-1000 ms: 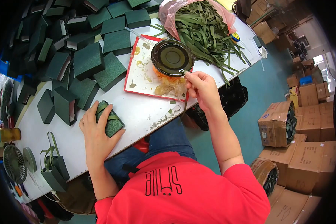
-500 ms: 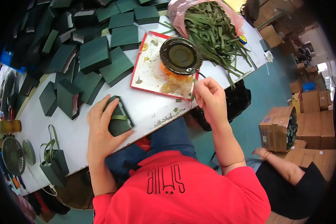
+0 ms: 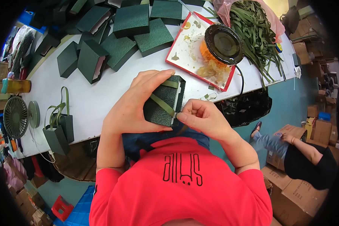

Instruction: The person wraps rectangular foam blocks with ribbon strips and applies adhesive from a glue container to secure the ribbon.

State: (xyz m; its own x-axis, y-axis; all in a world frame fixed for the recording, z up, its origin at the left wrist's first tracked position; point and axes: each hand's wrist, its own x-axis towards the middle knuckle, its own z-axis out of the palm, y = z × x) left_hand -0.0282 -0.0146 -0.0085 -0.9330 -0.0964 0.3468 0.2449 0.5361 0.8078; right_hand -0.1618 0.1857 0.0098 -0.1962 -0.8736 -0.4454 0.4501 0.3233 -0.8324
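Note:
My left hand (image 3: 130,103) is wrapped around a small dark green box (image 3: 154,113), fingers over its far side and thumb along its near edge. The box is tilted above the front edge of the table. A flat olive-green ribbon (image 3: 163,104) runs slantwise across its face, and another ribbon piece crosses near its top. At the box's right edge, my right hand (image 3: 205,118) is closed in a pinch on the ribbon's end; the fingertips partly hide it. A pale strip shows along that side of the box.
Several green boxes (image 3: 132,20) cover the back left. A black round pot (image 3: 224,44) stands on a stained, red-rimmed tray (image 3: 172,60). Loose ribbons (image 3: 252,35) spill from a pink bag. Small green bags (image 3: 58,130) and a fan (image 3: 16,116) are left. Another person sits right, near cartons.
My left hand has lifted and turned the box toward me. My right hand has come from beside the tray to the box's right edge. The view has shifted.

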